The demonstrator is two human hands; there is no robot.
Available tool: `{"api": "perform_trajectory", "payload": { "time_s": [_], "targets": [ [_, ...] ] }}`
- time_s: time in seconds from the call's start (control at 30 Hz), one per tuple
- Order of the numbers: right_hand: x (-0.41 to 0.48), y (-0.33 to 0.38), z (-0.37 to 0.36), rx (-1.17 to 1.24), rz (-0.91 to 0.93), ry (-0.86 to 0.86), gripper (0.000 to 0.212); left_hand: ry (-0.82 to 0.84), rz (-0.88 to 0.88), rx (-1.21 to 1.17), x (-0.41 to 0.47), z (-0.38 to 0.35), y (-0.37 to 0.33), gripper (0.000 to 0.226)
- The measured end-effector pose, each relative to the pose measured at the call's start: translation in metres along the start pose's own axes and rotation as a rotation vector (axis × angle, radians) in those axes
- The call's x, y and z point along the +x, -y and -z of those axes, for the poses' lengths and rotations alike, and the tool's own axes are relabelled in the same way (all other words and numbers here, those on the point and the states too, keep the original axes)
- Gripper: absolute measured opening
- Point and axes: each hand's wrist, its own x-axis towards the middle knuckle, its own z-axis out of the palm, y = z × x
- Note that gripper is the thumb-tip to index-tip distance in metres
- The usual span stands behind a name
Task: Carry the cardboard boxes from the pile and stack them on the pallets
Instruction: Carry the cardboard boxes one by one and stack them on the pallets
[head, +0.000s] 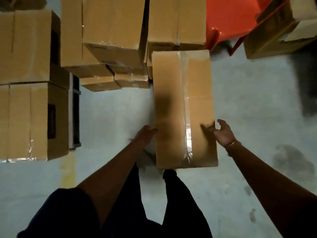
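A long taped cardboard box [183, 107] stands lengthwise in front of my legs, its far end against the pile of cardboard boxes [109, 40]. My left hand [145, 133] lies flat against the box's left side near its close end, fingertips at the top edge. At the right top edge, my right hand [222, 133] has its fingers spread and loosely bent, thumb over the box top, and is not closed around anything. Stacked boxes [29, 117] at the left sit on a dark pallet [75, 110], of which only an edge shows.
An orange plastic object [228, 19] stands at the back right beside another cardboard box [277, 35]. Pale concrete floor [109, 117] lies between the left stack and the long box, with a yellow line [68, 170] and dark stains at the right.
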Motion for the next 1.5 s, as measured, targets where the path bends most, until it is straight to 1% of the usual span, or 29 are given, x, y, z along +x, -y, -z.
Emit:
{"api": "perform_trajectory", "payload": {
  "time_s": [0.1, 0.17, 0.2, 0.3, 0.33, 0.43, 0.5, 0.63, 0.67, 0.73, 0.83, 0.9, 1.0, 1.17, 1.23, 1.3, 1.37, 1.43, 1.5],
  "targets": [
    [0.029, -0.013, -0.002, 0.120, -0.055, 0.045, 0.093, -0.047, 0.063, -0.174, 0.015, -0.029, 0.014, 0.072],
    [0.045, -0.026, -0.008, 0.160, -0.100, 0.074, 0.096, -0.056, 0.080, -0.230, 0.024, -0.043, 0.018, 0.077],
    [0.051, -0.034, -0.013, 0.175, -0.120, 0.096, 0.095, -0.043, 0.076, -0.256, 0.029, -0.049, 0.021, 0.076],
    [0.057, -0.052, -0.024, 0.239, -0.109, 0.183, 0.077, 0.013, -0.042, -0.369, 0.038, -0.064, 0.031, 0.058],
    [0.055, -0.054, -0.027, 0.254, -0.093, 0.183, 0.073, 0.009, -0.068, -0.384, 0.035, -0.066, 0.033, 0.056],
    [0.033, -0.052, -0.031, 0.285, -0.041, 0.148, 0.057, -0.029, -0.133, -0.419, 0.015, -0.063, 0.041, 0.058],
    [0.012, -0.044, -0.034, 0.314, -0.020, 0.114, 0.053, -0.026, -0.178, -0.476, -0.009, -0.053, 0.042, 0.064],
    [-0.041, -0.028, -0.049, 0.392, -0.023, 0.087, 0.057, -0.014, -0.186, -0.582, -0.055, -0.027, 0.056, 0.061],
    [-0.056, -0.024, -0.055, 0.402, -0.028, 0.086, 0.061, -0.010, -0.184, -0.591, -0.064, -0.020, 0.066, 0.062],
    [-0.082, -0.021, -0.070, 0.408, -0.052, 0.094, 0.075, -0.021, -0.186, -0.574, -0.082, -0.005, 0.088, 0.064],
    [-0.118, -0.009, -0.102, 0.397, -0.047, 0.104, 0.100, -0.062, -0.173, -0.552, -0.109, 0.030, 0.122, 0.082],
    [-0.141, 0.011, -0.132, 0.379, -0.010, 0.131, 0.102, -0.101, -0.190, -0.546, -0.122, 0.061, 0.151, 0.090],
    [-0.172, 0.051, -0.177, 0.344, 0.067, 0.166, 0.093, -0.148, -0.197, -0.592, -0.137, 0.111, 0.195, 0.087],
    [-0.205, 0.120, -0.255, 0.284, 0.157, 0.187, 0.088, -0.244, -0.230, -0.714, -0.158, 0.203, 0.259, 0.074],
    [-0.220, 0.154, -0.284, 0.261, 0.215, 0.206, 0.076, -0.276, -0.259, -0.745, -0.162, 0.240, 0.279, 0.071],
    [-0.235, 0.188, -0.309, 0.252, 0.271, 0.235, 0.064, -0.299, -0.275, -0.770, -0.166, 0.272, 0.294, 0.070],
    [-0.242, 0.217, -0.334, 0.245, 0.299, 0.255, 0.056, -0.329, -0.291, -0.794, -0.166, 0.302, 0.309, 0.073],
    [-0.244, 0.244, -0.356, 0.217, 0.313, 0.260, 0.051, -0.379, -0.296, -0.801, -0.171, 0.331, 0.314, 0.079],
    [-0.243, 0.270, -0.379, 0.207, 0.328, 0.276, 0.050, -0.399, -0.306, -0.831, -0.171, 0.358, 0.319, 0.076]
  ]
}}
